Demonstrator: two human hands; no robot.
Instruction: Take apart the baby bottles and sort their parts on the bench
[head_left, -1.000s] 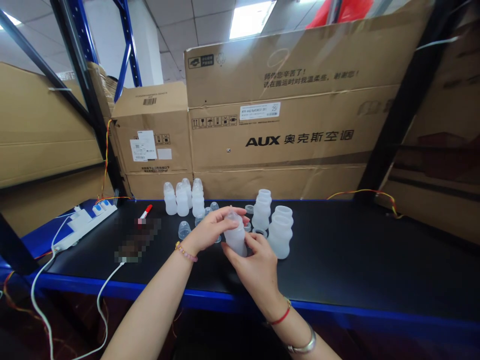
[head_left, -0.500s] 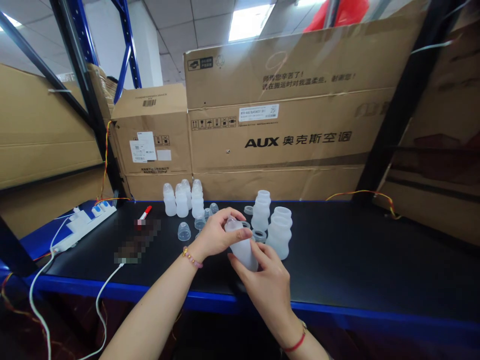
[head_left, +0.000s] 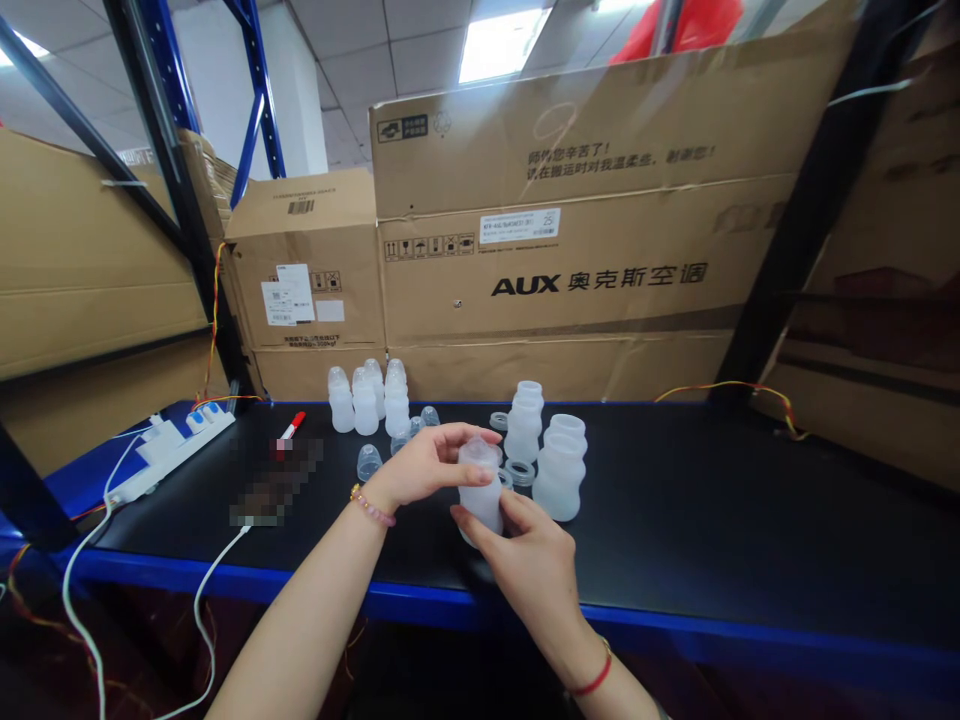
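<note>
Between my hands is a frosted white baby bottle (head_left: 480,498), close to upright above the black tabletop. My left hand (head_left: 427,462) grips its collar and top, thumb in front and fingers behind. Around the lower body, my right hand (head_left: 529,540) is closed with thumb and fingers on either side. Just beyond, to the right, stand several open bottles (head_left: 561,470) without tops. Clear collar rings (head_left: 520,472) lie beside them, partly hidden by the held bottle. Left of my left hand are clear dome caps (head_left: 369,461), some partly covered by it.
Several capped bottles (head_left: 364,402) stand at the back left. A red and white marker (head_left: 291,432), a pixelated dark object (head_left: 279,482) with a white cable and a power strip (head_left: 176,455) lie further left. Cardboard boxes (head_left: 585,330) wall the back.
The held bottle has gone from tilted to nearly upright. My left hand has shifted slightly lower and turned around the bottle's top; my right hand stays around its body.
</note>
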